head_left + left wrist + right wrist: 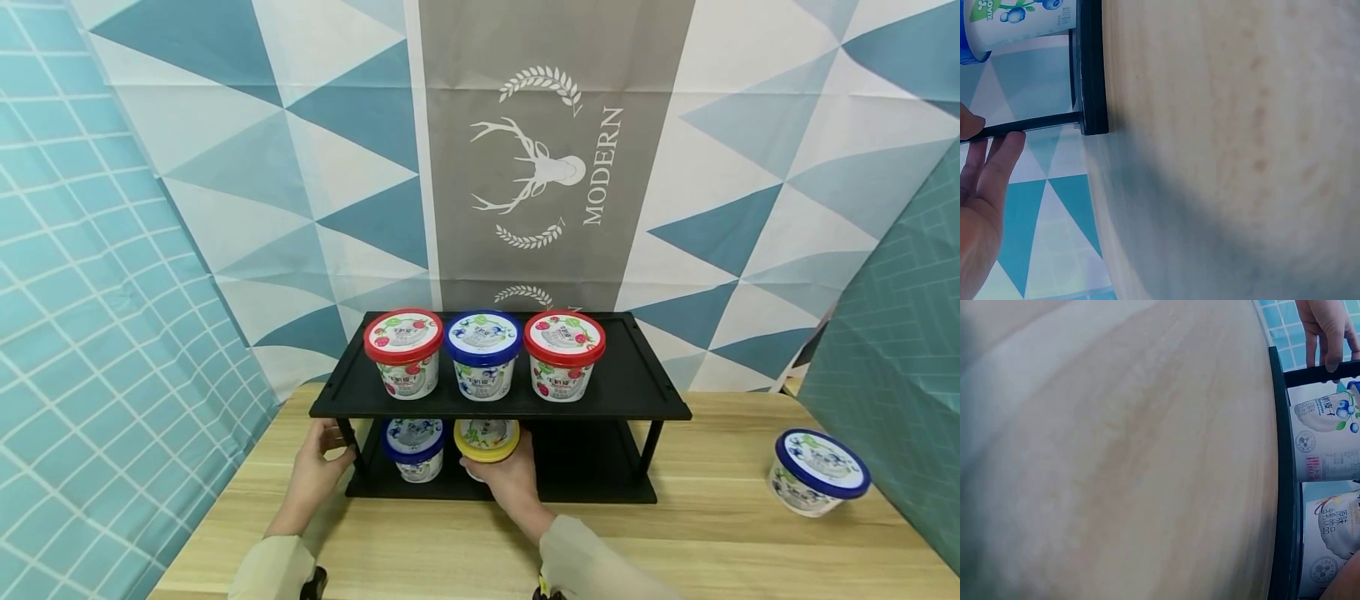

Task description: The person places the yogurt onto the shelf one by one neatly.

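A black two-tier rack (637,367) stands on the wooden table. My left hand (318,471) pinches its front left post (1047,121), thumb on one side and fingers on the other. On the lower tier, my right hand (513,479) grips a yellow-lidded yogurt tub (487,437) from its right front side; the hand covers much of the cup. Just left of it sits a blue-lidded tub (415,446) with blueberries printed on its side. In the right wrist view, the yellow-lidded tub's white wall (1335,525) shows beside the blueberry tub (1325,437).
Two red-lidded tubs (405,354) (564,358) flank a blue-lidded tub (482,354) on the upper tier, which overhangs the lower one. Another blue-lidded tub (817,475) stands at the table's right side. Patterned cloth (337,167) hangs behind the rack.
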Motion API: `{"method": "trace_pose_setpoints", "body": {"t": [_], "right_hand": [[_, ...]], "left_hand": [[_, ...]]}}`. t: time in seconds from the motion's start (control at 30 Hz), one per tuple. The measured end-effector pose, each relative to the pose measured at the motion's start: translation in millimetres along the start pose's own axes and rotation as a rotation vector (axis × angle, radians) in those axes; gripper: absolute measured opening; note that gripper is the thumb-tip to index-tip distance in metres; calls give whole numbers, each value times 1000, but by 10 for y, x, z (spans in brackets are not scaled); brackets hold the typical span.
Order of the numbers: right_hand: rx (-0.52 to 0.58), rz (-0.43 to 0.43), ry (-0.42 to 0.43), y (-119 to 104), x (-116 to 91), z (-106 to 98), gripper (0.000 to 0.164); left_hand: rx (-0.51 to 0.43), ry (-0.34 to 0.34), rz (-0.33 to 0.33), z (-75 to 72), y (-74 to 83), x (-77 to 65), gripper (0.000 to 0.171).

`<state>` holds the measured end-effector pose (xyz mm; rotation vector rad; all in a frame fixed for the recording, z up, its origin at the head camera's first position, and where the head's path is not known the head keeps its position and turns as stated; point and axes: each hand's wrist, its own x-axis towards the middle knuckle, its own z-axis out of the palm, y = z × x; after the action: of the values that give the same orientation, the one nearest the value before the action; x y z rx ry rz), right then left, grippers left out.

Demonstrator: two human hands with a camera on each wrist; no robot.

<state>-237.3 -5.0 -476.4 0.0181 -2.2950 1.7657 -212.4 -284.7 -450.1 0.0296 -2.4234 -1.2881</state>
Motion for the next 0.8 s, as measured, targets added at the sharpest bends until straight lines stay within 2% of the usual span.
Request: {"method": "trace_pose_setpoints", "body": {"t": [0.27, 0.5, 0.8], "right_hand": [[-15, 0, 13, 33, -6, 67, 96], [-19, -6, 18, 35, -5, 106, 95], [-2, -17, -3, 18, 4, 131, 98]], "left_hand": [[2, -11, -4, -3, -5, 2, 35], [-4, 14, 32, 14, -32, 7, 37], [30, 17, 15, 13, -41, 9, 37]]}}
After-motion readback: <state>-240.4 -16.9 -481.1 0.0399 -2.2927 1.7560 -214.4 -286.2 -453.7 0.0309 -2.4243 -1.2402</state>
